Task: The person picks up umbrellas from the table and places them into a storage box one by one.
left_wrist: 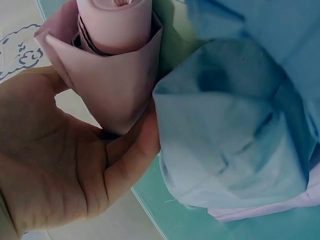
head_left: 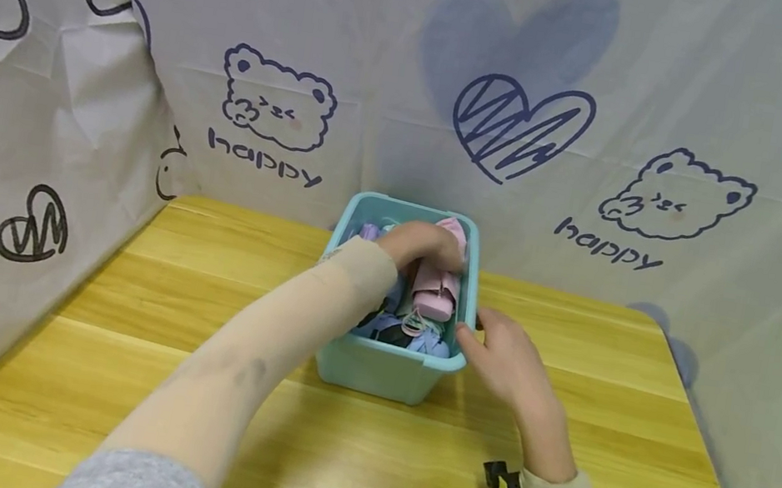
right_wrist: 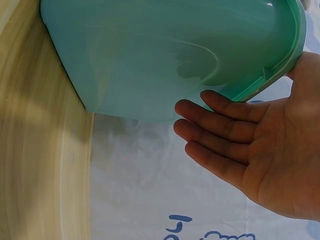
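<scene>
A turquoise plastic bin (head_left: 372, 368) stands on the wooden table, packed with folded things. My left hand (head_left: 432, 243) reaches into it from the left. There it holds a pink folding umbrella (left_wrist: 115, 75), with fingers and thumb curled around the loose fabric; the umbrella's round pink handle end (head_left: 433, 305) points toward me. Beside those fingers bulges a bundle of light blue fabric (left_wrist: 230, 125). At the bin's right side is my right hand (right_wrist: 270, 145), thumb at the rim and the other fingers straight along the outer wall.
Blue fabric (head_left: 425, 342) and a purple item (head_left: 369, 231) also lie in the bin. Behind the table (head_left: 191, 265) hangs a white sheet (head_left: 402, 68) with bear and heart drawings, and it runs along the left side too. A black clip (head_left: 501, 480) sits by my right wrist.
</scene>
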`<act>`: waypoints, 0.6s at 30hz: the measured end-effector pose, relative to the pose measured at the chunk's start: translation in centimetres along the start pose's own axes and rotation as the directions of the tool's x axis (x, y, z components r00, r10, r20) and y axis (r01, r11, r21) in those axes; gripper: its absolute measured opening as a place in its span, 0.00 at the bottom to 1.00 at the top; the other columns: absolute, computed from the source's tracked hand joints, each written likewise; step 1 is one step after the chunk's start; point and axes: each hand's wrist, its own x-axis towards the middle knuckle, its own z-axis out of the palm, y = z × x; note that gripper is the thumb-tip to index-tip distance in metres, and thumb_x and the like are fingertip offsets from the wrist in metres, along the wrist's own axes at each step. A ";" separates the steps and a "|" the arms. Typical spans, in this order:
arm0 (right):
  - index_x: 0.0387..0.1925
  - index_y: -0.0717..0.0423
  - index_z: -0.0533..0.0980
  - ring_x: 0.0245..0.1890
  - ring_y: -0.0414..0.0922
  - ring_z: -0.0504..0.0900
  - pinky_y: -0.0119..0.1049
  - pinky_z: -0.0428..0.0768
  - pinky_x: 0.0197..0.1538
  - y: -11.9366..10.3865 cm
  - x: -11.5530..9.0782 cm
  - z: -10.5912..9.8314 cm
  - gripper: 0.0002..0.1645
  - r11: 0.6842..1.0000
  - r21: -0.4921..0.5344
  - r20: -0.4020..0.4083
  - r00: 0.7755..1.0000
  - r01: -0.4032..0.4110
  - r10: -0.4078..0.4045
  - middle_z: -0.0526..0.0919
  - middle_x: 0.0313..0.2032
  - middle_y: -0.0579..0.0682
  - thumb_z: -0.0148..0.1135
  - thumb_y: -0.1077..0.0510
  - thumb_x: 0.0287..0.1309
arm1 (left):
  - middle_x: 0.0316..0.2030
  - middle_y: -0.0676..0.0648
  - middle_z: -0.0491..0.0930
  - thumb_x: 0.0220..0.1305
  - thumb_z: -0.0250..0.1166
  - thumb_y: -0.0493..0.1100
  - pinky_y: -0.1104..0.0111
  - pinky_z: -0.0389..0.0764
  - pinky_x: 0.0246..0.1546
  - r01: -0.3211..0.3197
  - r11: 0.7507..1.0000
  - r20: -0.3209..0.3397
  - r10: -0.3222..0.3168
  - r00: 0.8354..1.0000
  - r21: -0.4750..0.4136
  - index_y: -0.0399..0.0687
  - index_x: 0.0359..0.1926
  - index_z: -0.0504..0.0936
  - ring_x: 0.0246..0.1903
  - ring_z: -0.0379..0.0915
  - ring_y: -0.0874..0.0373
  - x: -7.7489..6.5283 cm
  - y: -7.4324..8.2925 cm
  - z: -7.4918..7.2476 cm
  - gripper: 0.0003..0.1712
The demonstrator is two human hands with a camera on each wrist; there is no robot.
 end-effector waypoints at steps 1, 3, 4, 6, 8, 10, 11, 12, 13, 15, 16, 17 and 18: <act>0.55 0.61 0.79 0.43 0.52 0.79 0.53 0.81 0.51 0.0 -0.1 0.0 0.24 1.000 0.000 0.000 1.000 -0.002 0.002 0.84 0.50 0.58 0.52 0.47 0.75 | 0.42 0.43 0.78 0.78 0.54 0.53 0.62 0.85 0.50 0.005 1.000 -0.003 -0.005 1.000 -0.003 0.39 0.55 0.75 0.33 0.80 0.52 0.0 0.0 0.1 0.21; 0.56 0.61 0.79 0.44 0.52 0.80 0.54 0.81 0.52 0.0 -0.1 0.0 0.24 1.000 0.004 0.002 1.000 -0.004 0.004 0.84 0.51 0.58 0.52 0.47 0.75 | 0.44 0.42 0.78 0.78 0.55 0.53 0.62 0.85 0.50 0.014 1.000 -0.007 -0.014 1.000 -0.011 0.39 0.56 0.75 0.33 0.80 0.52 0.0 0.0 0.2 0.21; 0.57 0.62 0.79 0.45 0.53 0.80 0.55 0.81 0.53 0.0 -0.2 0.0 0.24 1.000 0.005 0.003 1.000 -0.005 0.005 0.84 0.51 0.58 0.52 0.47 0.75 | 0.44 0.42 0.78 0.78 0.55 0.53 0.62 0.86 0.50 0.016 1.000 -0.007 -0.016 1.000 -0.012 0.39 0.57 0.75 0.33 0.80 0.52 0.0 0.0 0.2 0.22; 0.58 0.62 0.78 0.46 0.54 0.81 0.56 0.81 0.55 0.1 -0.2 0.0 0.25 1.000 0.005 0.000 1.000 -0.007 0.007 0.84 0.52 0.59 0.52 0.47 0.75 | 0.45 0.43 0.78 0.78 0.55 0.53 0.62 0.86 0.49 0.008 1.000 -0.009 -0.008 1.000 -0.004 0.40 0.57 0.75 0.34 0.80 0.53 0.1 0.0 0.2 0.21; 0.58 0.62 0.78 0.47 0.54 0.81 0.56 0.81 0.55 0.1 -0.2 0.0 0.25 1.000 0.006 -0.005 1.000 -0.005 0.005 0.84 0.53 0.59 0.52 0.47 0.75 | 0.46 0.43 0.78 0.77 0.55 0.53 0.62 0.86 0.49 -0.008 1.000 -0.015 0.008 1.000 0.012 0.41 0.57 0.75 0.34 0.80 0.53 0.2 -0.1 0.2 0.21; 0.57 0.62 0.79 0.46 0.54 0.81 0.56 0.81 0.54 0.1 -0.2 0.0 0.24 1.000 0.004 -0.010 1.000 0.002 -0.002 0.84 0.52 0.59 0.52 0.47 0.75 | 0.46 0.43 0.77 0.77 0.56 0.54 0.62 0.85 0.49 -0.027 0.999 -0.028 0.028 0.999 0.041 0.41 0.56 0.76 0.36 0.80 0.52 0.3 -0.2 0.2 0.22; 0.56 0.62 0.79 0.46 0.53 0.81 0.56 0.81 0.54 0.1 -0.2 0.0 0.24 1.000 0.005 -0.011 1.000 0.005 -0.005 0.84 0.51 0.59 0.52 0.47 0.75 | 0.46 0.43 0.77 0.76 0.56 0.55 0.62 0.85 0.50 -0.037 0.997 -0.036 0.039 0.999 0.060 0.41 0.56 0.76 0.37 0.80 0.52 0.4 -0.3 0.2 0.22; 0.56 0.62 0.79 0.46 0.53 0.81 0.56 0.81 0.54 0.1 -0.1 0.0 0.24 1.000 0.005 -0.012 1.000 0.008 -0.008 0.84 0.51 0.59 0.52 0.48 0.75 | 0.47 0.43 0.78 0.75 0.57 0.55 0.61 0.85 0.50 -0.044 0.996 -0.044 0.047 0.998 0.073 0.41 0.56 0.76 0.39 0.80 0.52 0.4 -0.4 0.1 0.23; 0.56 0.62 0.79 0.45 0.53 0.80 0.55 0.81 0.54 0.1 -0.1 0.0 0.24 1.000 0.005 -0.011 1.000 0.009 -0.008 0.84 0.51 0.59 0.52 0.48 0.75 | 0.47 0.43 0.78 0.75 0.57 0.56 0.61 0.85 0.50 -0.051 0.995 -0.052 0.056 0.997 0.091 0.41 0.57 0.76 0.41 0.80 0.51 0.4 -0.5 0.1 0.24; 0.57 0.62 0.79 0.46 0.53 0.81 0.56 0.81 0.54 0.2 -0.1 0.1 0.25 1.000 0.006 -0.010 1.000 0.013 -0.013 0.84 0.52 0.59 0.52 0.47 0.75 | 0.49 0.43 0.78 0.74 0.58 0.57 0.60 0.85 0.50 -0.076 0.988 -0.074 0.087 0.994 0.137 0.41 0.58 0.75 0.44 0.80 0.50 0.4 -0.7 -0.2 0.26; 0.57 0.62 0.79 0.47 0.53 0.81 0.56 0.81 0.55 0.2 -0.1 0.1 0.25 1.000 0.007 -0.012 1.000 0.014 -0.014 0.84 0.52 0.59 0.52 0.47 0.75 | 0.51 0.43 0.78 0.73 0.58 0.57 0.60 0.85 0.50 -0.096 0.982 -0.084 0.110 0.990 0.161 0.41 0.58 0.76 0.45 0.80 0.50 0.3 -0.9 -0.3 0.26; 0.57 0.62 0.79 0.49 0.54 0.82 0.56 0.81 0.55 0.2 0.0 0.1 0.25 1.000 0.009 -0.014 1.000 0.016 -0.016 0.84 0.53 0.59 0.51 0.47 0.75 | 0.53 0.43 0.78 0.73 0.57 0.58 0.60 0.85 0.50 -0.119 0.975 -0.090 0.138 0.986 0.187 0.41 0.59 0.76 0.47 0.80 0.50 0.2 -1.0 -0.5 0.27; 0.56 0.61 0.79 0.49 0.54 0.82 0.56 0.81 0.55 0.2 0.0 0.1 0.25 1.000 0.010 -0.017 1.000 0.016 -0.016 0.84 0.53 0.59 0.51 0.47 0.75 | 0.55 0.43 0.77 0.73 0.57 0.58 0.60 0.85 0.50 -0.144 0.968 -0.097 0.167 0.981 0.207 0.42 0.60 0.76 0.48 0.80 0.50 0.1 -1.1 -0.7 0.28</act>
